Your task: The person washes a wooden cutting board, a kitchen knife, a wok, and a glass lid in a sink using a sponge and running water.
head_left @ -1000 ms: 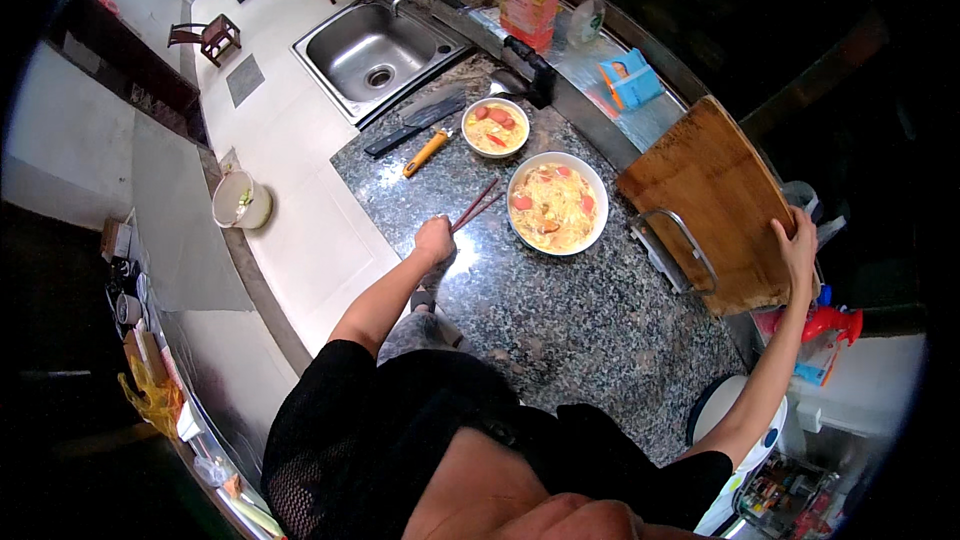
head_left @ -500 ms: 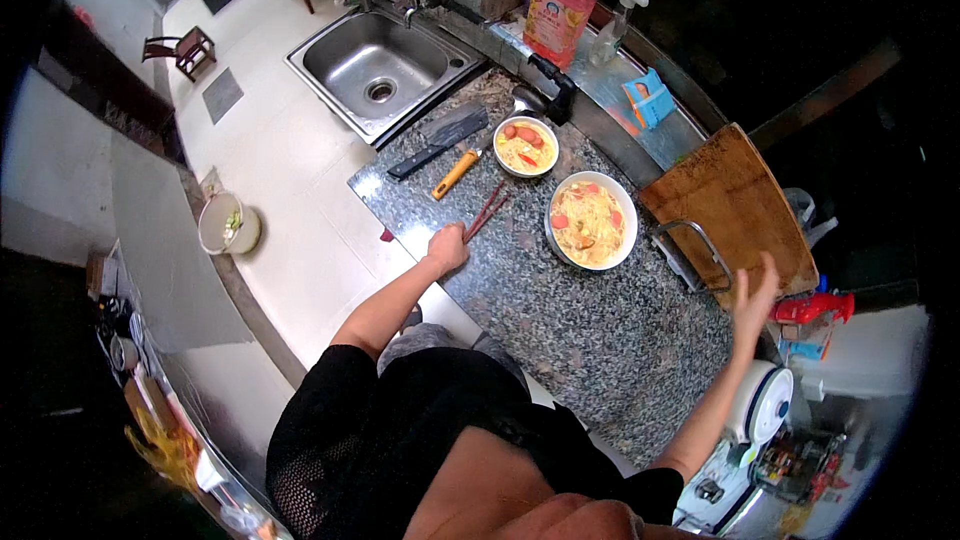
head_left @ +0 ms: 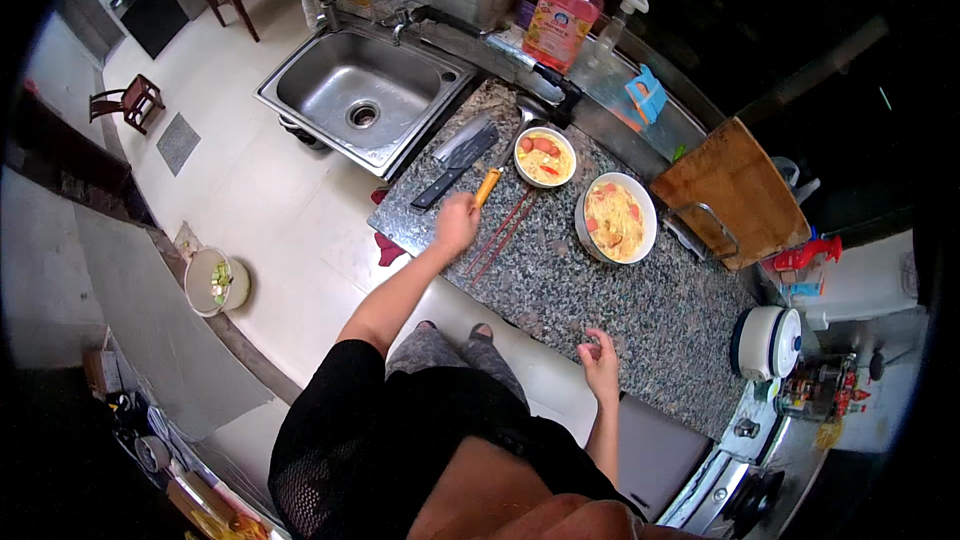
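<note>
My left hand (head_left: 458,223) is closed round the end of the yellow handle of a ladle (head_left: 488,186), whose dark metal head lies behind the small bowl. Just right of that hand, a pair of reddish chopsticks (head_left: 500,237) lies on the speckled stone counter (head_left: 560,295). To its left is a cleaver (head_left: 456,165) with a black handle. The small bowl (head_left: 546,180) and a larger white bowl (head_left: 650,230) both hold noodles with pink sausage slices. By the counter's front edge, my right hand (head_left: 600,368) is empty, its fingers loosely bent and apart.
A steel sink (head_left: 300,105) is at the far left. Along the back stand a pink pump bottle (head_left: 563,25), a spray bottle (head_left: 613,30) and a blue packet (head_left: 647,95). A wooden cutting board (head_left: 735,195) leans in a metal rack. At right sits a white rice cooker (head_left: 765,342).
My left hand has let go of the chopsticks, leaving them on the counter, and has taken the ladle's yellow handle. My right hand has come back from beside the cutting board toward my body.
</note>
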The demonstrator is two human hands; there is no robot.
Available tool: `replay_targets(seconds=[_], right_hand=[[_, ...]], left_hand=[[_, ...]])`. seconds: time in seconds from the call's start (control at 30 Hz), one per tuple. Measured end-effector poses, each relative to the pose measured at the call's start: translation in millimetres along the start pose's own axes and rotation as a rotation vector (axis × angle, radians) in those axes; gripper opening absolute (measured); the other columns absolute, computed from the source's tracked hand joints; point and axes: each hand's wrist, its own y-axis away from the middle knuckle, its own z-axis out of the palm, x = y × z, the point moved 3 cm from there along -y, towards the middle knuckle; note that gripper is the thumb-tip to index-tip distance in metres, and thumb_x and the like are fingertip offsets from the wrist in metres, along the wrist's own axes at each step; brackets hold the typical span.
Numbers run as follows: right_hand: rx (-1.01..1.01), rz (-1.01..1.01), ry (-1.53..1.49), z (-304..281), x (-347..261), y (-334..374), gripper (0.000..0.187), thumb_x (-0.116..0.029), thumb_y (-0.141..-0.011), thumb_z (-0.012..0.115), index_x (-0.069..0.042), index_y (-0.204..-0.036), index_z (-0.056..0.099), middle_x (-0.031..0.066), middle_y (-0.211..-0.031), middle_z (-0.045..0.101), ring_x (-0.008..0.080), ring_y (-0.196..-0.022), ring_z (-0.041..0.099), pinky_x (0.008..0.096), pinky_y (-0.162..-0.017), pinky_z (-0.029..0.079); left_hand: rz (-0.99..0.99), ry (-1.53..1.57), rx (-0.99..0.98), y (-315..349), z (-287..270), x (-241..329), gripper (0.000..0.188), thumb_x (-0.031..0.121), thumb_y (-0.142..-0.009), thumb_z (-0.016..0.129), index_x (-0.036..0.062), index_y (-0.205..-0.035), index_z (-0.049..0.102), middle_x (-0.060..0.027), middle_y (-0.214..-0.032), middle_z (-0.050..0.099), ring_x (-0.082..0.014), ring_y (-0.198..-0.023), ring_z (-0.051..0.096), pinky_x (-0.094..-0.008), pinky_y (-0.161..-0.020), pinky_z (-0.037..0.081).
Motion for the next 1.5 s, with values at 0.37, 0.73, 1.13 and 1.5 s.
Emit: replay_targets(seconds=[0.37, 0.73, 1.13, 1.5], right_hand=[[-0.292, 0.02, -0.067, 58, -27, -17, 0.021, -0.008, -0.078, 0.055, -0.004, -0.098, 0.051, 0.0042, -0.072, 0.058, 0.0075, -0.061, 0.052, 0.0208, -0.055, 0.041], [-0.628, -0.049, -0.073, 150, -80, -72, 0.013, -0.009, -0.081, 0.051, -0.003, -0.092, 0.053, 0.0017, -0.079, 0.056, 0.0071, -0.069, 0.051, 0.0218, -0.063, 0.041], [-0.834, -0.138, -0.27, 397, -212, -138, 0.015, -0.014, -0.086, 0.044, -0.003, -0.079, 0.051, 0.0042, -0.081, 0.057, 0.0075, -0.07, 0.052, 0.0199, -0.064, 0.043], [-0.72, -0.158, -0.426, 506, -373, -269, 0.016, -0.015, -0.086, 0.043, -0.003, -0.095, 0.051, 0.0035, -0.086, 0.056, 0.0091, -0.076, 0.051, 0.0214, -0.066, 0.042]], left_hand=[[-0.191, -0.112, -0.204, -55, -15, -64, 0.04, 0.026, -0.053, 0.067, 0.0003, -0.083, 0.058, -0.016, -0.077, 0.059, -0.027, -0.071, 0.058, -0.0341, -0.065, 0.046], [-0.345, 0.668, -0.264, 81, -146, -87, 0.013, 0.014, -0.068, 0.057, 0.0037, -0.066, 0.048, -0.0005, -0.05, 0.048, -0.0071, -0.041, 0.046, -0.0219, -0.038, 0.036], [-0.663, 0.605, -0.02, 149, -276, -246, 0.018, 0.016, -0.072, 0.058, 0.0001, -0.072, 0.05, -0.0022, -0.051, 0.05, -0.009, -0.041, 0.049, -0.023, -0.038, 0.04], [-0.353, 0.423, -0.337, -33, -344, -271, 0.023, 0.021, -0.07, 0.06, -0.0014, -0.072, 0.055, -0.0056, -0.052, 0.053, -0.0115, -0.045, 0.054, -0.0251, -0.044, 0.044]])
